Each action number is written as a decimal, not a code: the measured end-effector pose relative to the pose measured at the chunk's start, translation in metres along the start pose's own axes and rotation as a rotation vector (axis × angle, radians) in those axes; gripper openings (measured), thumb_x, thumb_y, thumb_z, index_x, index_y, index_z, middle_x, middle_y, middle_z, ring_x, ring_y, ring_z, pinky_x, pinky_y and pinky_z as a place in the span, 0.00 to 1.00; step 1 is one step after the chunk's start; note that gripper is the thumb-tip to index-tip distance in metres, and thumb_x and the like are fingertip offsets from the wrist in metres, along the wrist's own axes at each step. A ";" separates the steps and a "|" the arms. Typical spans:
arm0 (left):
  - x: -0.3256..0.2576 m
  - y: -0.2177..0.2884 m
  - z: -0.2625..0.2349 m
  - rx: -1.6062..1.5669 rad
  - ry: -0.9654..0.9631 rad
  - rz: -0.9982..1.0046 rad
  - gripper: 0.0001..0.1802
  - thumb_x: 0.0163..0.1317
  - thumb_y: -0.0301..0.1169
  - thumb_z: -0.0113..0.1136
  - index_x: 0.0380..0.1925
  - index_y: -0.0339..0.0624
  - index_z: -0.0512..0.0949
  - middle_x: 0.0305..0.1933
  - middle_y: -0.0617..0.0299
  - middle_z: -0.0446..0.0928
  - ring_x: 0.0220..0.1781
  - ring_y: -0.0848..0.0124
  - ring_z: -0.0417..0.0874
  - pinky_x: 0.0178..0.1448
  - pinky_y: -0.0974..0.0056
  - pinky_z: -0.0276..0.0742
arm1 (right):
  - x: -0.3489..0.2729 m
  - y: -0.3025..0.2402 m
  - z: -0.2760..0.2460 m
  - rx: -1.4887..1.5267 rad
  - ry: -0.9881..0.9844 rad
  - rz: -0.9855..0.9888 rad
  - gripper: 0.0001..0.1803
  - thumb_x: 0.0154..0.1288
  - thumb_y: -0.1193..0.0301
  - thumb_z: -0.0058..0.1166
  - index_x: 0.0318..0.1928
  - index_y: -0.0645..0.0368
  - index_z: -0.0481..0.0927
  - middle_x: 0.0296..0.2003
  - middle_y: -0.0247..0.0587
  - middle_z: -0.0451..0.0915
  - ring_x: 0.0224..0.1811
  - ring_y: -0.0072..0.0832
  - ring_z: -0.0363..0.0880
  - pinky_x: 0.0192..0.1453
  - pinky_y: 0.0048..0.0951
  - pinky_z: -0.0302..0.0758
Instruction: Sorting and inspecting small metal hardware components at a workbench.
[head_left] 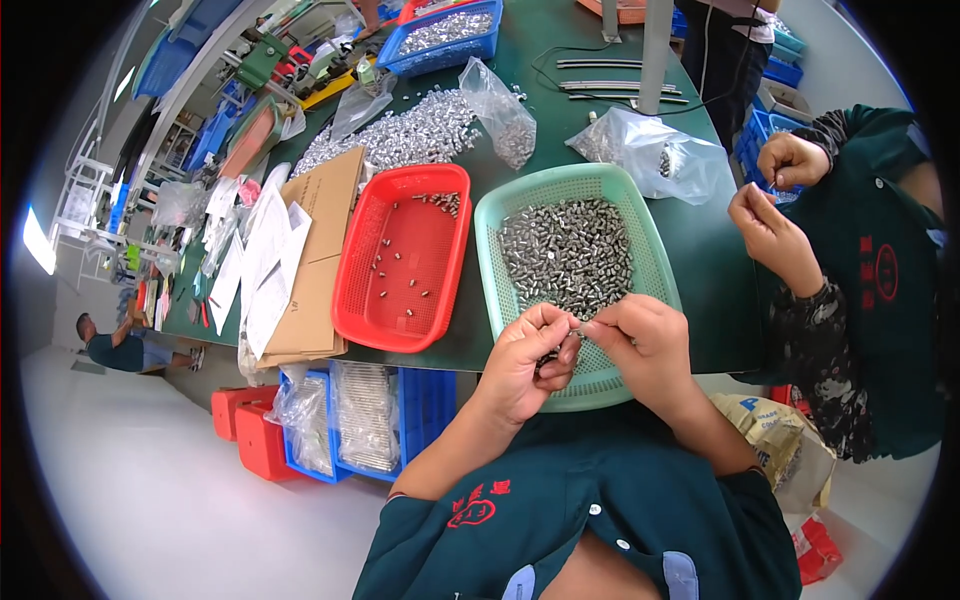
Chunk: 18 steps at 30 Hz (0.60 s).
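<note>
My left hand (530, 365) and my right hand (645, 345) meet over the near part of a light green perforated basket (490, 215). A heap of small dark-silver metal cylinders (565, 250) fills much of it. My left thumb and forefinger pinch a tiny metal part, while more dark cylinders show in the curl of my left fingers. The right thumb and forefinger close on the same spot; what exactly they grip is too small to make out. To the left stands a red plastic basket (350, 290) with several loose cylinders inside, some gathered at its far right corner.
Flattened cardboard (315, 270) and papers (275, 265) lie left of the red basket. Beyond are a pile of shiny metal pieces (430, 125), a blue basket (440, 55) and plastic bags (500, 115). At right, another person's hands (775, 235) work close to the table edge.
</note>
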<state>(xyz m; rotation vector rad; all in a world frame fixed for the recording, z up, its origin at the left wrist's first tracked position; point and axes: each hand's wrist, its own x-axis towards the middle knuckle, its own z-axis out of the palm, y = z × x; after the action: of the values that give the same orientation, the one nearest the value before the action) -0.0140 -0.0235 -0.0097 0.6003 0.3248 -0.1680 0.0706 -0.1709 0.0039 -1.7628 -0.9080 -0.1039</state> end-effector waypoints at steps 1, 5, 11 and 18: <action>0.000 -0.002 0.000 0.107 0.026 0.054 0.05 0.65 0.32 0.51 0.34 0.43 0.71 0.21 0.64 0.69 0.15 0.81 0.57 0.17 0.77 0.49 | 0.000 -0.002 -0.001 0.000 0.000 0.001 0.06 0.52 0.76 0.62 0.25 0.62 0.78 0.18 0.38 0.74 0.19 0.28 0.72 0.23 0.26 0.66; -0.001 -0.002 0.005 0.239 0.015 0.111 0.06 0.66 0.33 0.50 0.35 0.43 0.71 0.21 0.63 0.69 0.16 0.80 0.57 0.18 0.76 0.51 | -0.001 -0.004 0.004 -0.026 -0.022 0.001 0.07 0.53 0.73 0.62 0.23 0.60 0.78 0.18 0.37 0.73 0.19 0.25 0.71 0.22 0.26 0.65; -0.002 0.003 0.016 0.102 0.109 0.067 0.12 0.69 0.36 0.43 0.39 0.39 0.71 0.25 0.63 0.70 0.16 0.81 0.57 0.18 0.77 0.51 | -0.010 0.012 0.010 0.832 -0.080 0.783 0.09 0.62 0.70 0.55 0.27 0.61 0.77 0.19 0.29 0.73 0.20 0.15 0.68 0.24 0.19 0.65; -0.002 0.007 0.006 0.087 0.043 -0.010 0.11 0.68 0.33 0.44 0.44 0.39 0.68 0.25 0.61 0.70 0.16 0.80 0.57 0.18 0.77 0.51 | -0.009 0.014 0.006 0.767 -0.071 0.744 0.09 0.62 0.68 0.55 0.30 0.62 0.77 0.21 0.27 0.73 0.23 0.12 0.67 0.27 0.14 0.64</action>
<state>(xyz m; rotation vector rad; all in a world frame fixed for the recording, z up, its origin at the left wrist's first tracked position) -0.0121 -0.0209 -0.0004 0.6890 0.3635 -0.1795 0.0708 -0.1715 -0.0135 -1.2637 -0.2198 0.7031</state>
